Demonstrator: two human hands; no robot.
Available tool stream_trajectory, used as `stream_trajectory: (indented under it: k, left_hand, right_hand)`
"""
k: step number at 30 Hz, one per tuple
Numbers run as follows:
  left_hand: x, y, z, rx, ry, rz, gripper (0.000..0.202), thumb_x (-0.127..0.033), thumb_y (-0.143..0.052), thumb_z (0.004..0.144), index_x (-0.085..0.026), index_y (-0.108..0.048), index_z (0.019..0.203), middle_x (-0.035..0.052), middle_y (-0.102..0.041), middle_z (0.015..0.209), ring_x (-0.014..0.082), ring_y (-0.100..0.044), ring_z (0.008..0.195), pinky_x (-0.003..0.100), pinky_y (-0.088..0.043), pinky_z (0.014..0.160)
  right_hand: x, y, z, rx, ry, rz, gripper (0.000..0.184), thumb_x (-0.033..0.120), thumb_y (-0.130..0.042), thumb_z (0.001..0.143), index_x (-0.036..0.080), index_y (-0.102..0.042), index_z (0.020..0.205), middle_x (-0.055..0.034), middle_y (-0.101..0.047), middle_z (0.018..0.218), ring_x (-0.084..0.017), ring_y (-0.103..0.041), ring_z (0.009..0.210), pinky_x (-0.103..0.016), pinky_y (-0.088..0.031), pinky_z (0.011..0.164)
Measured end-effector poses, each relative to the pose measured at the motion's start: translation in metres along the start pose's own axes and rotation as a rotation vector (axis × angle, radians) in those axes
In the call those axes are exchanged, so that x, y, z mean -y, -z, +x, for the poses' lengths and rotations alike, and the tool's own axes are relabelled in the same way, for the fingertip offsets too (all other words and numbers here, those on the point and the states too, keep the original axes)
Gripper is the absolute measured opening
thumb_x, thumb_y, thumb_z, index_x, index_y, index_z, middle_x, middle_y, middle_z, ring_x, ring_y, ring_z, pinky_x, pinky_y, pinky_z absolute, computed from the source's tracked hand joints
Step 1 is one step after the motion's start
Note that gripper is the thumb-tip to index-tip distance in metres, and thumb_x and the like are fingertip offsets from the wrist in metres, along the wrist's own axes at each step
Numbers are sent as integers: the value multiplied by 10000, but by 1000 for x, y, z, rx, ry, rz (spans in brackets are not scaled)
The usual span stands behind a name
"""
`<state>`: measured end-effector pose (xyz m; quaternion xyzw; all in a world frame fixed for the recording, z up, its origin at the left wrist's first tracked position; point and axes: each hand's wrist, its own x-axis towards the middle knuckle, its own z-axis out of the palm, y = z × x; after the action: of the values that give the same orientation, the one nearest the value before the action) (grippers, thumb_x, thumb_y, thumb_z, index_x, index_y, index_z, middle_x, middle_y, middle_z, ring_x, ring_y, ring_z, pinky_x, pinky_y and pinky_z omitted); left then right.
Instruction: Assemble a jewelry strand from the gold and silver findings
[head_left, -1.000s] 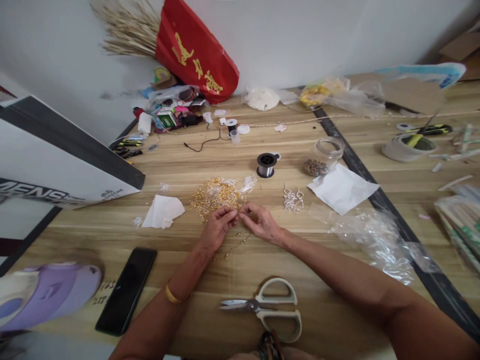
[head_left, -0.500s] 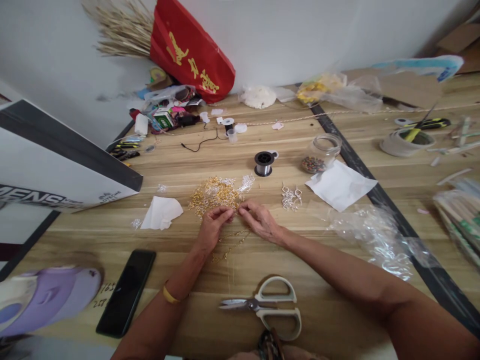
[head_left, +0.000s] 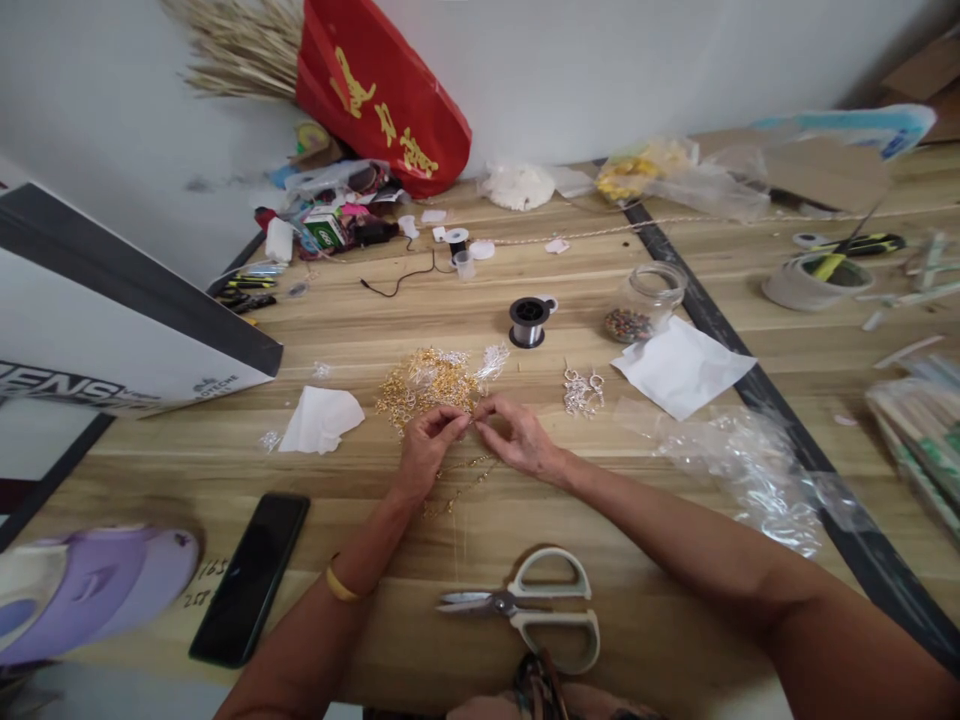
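Observation:
My left hand (head_left: 426,450) and my right hand (head_left: 517,438) meet fingertip to fingertip at the near edge of a pile of small gold findings (head_left: 427,383) on the wooden table (head_left: 465,520). Both hands are pinched shut on a tiny gold piece too small to name. A thin gold chain (head_left: 457,487) trails from the fingers toward me. A yellow band circles my left wrist. White-handled scissors (head_left: 532,608) lie shut on the table just in front of my forearms.
A black phone (head_left: 250,577) lies at the lower left, a white tissue (head_left: 321,419) left of the pile. A wire spool (head_left: 529,321), a bead jar (head_left: 643,305), silver hooks (head_left: 582,390), white paper (head_left: 681,367) and crumpled plastic (head_left: 757,478) sit to the right. A white box (head_left: 112,330) stands at left.
My hands stay at the pile's edge; the fingertips have drawn closer together into a tighter pinch. The view has shifted slightly.

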<state>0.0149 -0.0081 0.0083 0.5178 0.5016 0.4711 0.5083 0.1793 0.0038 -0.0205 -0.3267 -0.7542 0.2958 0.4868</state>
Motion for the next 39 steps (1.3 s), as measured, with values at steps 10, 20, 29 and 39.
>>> stream_trajectory:
  k: [10, 20, 29, 39]
  left_hand:
    - [0, 0, 0, 9, -7, 24, 208, -341, -695, 718, -145, -636, 684, -18, -572, 620, 100, -499, 616, 228, -418, 644]
    - [5, 3, 2, 18, -25, 63, 189, -330, -677, 723, -145, -645, 702, -12, -595, 631, 107, -516, 616, 238, -430, 645]
    - [14, 11, 4, 11, -438, 697, 194, -209, -526, 860, -168, -685, 964, 86, -629, 994, 213, -552, 989, 387, -433, 920]
    - [11, 14, -3, 162, -569, 1068, 242, -167, -476, 884, -189, -666, 1033, 92, -552, 1155, 255, -411, 1187, 464, -369, 1030]
  right_hand:
    - [3, 2, 5, -30, 51, -12, 65, 220, -583, 843, 200, -558, 899, -59, -617, 871, -193, -582, 860, -352, -475, 798]
    - [0, 0, 1, 34, -78, -43, 108, 269, -528, 895, 205, -614, 905, -45, -632, 811, -177, -590, 764, -312, -464, 723]
    - [-3, -2, 3, -89, -224, 41, 135, 290, -508, 890, 183, -589, 876, -42, -610, 813, -172, -578, 775, -299, -463, 723]
    - [-2, -3, 5, -140, -322, 113, 185, 356, -527, 869, 178, -574, 853, -31, -613, 778, -164, -574, 748, -280, -471, 690]
